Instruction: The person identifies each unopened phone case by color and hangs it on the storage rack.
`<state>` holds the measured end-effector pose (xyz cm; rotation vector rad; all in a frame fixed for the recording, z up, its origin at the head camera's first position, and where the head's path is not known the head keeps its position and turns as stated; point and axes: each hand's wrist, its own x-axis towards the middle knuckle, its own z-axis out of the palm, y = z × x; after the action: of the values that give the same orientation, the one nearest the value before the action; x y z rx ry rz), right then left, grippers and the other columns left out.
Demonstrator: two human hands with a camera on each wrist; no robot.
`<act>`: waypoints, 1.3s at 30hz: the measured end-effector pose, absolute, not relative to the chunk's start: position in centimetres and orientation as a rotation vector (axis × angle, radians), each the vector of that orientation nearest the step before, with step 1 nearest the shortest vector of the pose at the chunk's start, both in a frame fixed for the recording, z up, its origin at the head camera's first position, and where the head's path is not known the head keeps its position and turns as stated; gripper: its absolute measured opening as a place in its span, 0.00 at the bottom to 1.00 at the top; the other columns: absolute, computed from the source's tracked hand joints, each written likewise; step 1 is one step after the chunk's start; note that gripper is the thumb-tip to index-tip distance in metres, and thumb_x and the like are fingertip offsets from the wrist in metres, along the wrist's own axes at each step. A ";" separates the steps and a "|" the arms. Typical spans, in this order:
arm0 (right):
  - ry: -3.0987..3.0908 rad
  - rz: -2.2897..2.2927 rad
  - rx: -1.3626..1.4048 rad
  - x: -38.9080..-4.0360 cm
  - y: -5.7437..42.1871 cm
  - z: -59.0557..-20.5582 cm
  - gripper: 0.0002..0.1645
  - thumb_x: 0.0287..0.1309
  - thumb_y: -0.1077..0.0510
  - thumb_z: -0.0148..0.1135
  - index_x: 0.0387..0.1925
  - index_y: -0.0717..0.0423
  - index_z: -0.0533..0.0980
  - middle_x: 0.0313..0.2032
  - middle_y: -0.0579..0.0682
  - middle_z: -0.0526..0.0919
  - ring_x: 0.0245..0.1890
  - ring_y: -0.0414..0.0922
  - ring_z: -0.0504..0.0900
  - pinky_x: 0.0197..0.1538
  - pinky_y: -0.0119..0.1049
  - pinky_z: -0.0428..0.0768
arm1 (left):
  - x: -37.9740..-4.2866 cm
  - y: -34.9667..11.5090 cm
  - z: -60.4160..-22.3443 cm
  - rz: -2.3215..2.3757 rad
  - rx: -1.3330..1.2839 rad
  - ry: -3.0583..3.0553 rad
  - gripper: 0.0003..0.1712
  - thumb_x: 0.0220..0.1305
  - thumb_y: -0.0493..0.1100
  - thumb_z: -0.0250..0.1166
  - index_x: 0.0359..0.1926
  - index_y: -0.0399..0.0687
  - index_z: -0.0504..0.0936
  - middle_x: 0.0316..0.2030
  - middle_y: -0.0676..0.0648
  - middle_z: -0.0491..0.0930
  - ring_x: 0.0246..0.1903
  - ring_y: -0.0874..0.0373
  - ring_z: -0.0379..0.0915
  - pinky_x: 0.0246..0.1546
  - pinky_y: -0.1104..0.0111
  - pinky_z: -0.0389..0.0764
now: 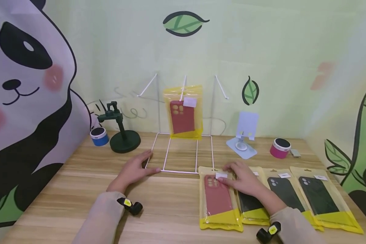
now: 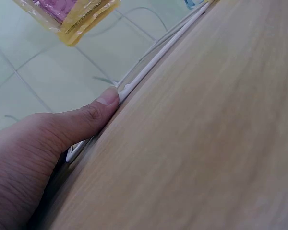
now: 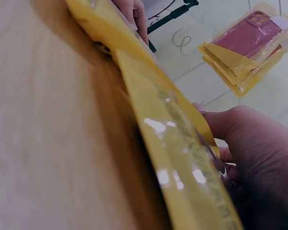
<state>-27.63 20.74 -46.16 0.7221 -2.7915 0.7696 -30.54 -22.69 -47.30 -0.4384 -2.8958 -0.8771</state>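
Note:
My left hand (image 1: 135,169) rests on the front left corner of a white wire display rack (image 1: 180,172). Its fingers are spread along the side wire, and in the left wrist view the thumb (image 2: 93,115) lies on the front wire. My right hand (image 1: 242,178) pinches the upper right part of a packaged red phone case (image 1: 218,200), thumb by its white label. In the right wrist view yellow packaging (image 3: 168,129) hides part of the fingers. Another packaged red phone case (image 1: 183,118) hangs on the rack's middle hook.
Right of the red case lie several packaged dark phone cases (image 1: 318,195), partly overlapping. At the back stand a blue speaker (image 1: 99,136), a dark green stand (image 1: 125,140), a pale phone stand (image 1: 246,130) and a pink speaker (image 1: 280,149). Hooks (image 1: 222,87) jut out from the rack.

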 end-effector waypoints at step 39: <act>-2.788 0.759 0.716 -27.9 20.6 -46.7 0.26 0.56 0.37 0.71 0.44 0.51 0.79 0.38 0.43 0.76 0.40 0.42 0.72 0.46 0.42 0.75 | -30.7 -22.7 -47.8 -0.854 -0.430 -2.894 0.58 0.53 0.78 0.65 0.74 0.46 0.66 0.75 0.44 0.61 0.73 0.42 0.55 0.71 0.44 0.58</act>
<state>-27.90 20.60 -46.71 0.7162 -2.7882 0.7586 -30.67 -22.73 -47.84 -0.4305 -2.8945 -0.8536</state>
